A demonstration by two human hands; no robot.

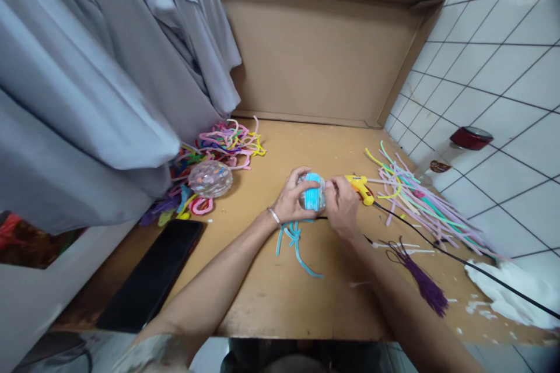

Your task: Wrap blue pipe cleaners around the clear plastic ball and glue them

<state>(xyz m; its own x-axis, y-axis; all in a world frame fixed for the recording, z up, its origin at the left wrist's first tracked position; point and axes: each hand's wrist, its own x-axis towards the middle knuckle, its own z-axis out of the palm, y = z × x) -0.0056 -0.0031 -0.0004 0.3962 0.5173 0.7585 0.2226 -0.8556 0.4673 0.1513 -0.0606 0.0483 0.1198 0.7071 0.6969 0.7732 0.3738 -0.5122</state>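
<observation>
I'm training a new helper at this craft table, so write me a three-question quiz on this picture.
1. Multiple choice: what colour is the glue gun beside the right hand? (a) green (b) yellow (c) purple

2. True or false: the black phone lies between the two forearms.

3. Fill in: the left hand grips a rounded object that carries a ____ band.

Key:
1. b
2. False; the black phone lies to the left of the left forearm.
3. blue
</observation>
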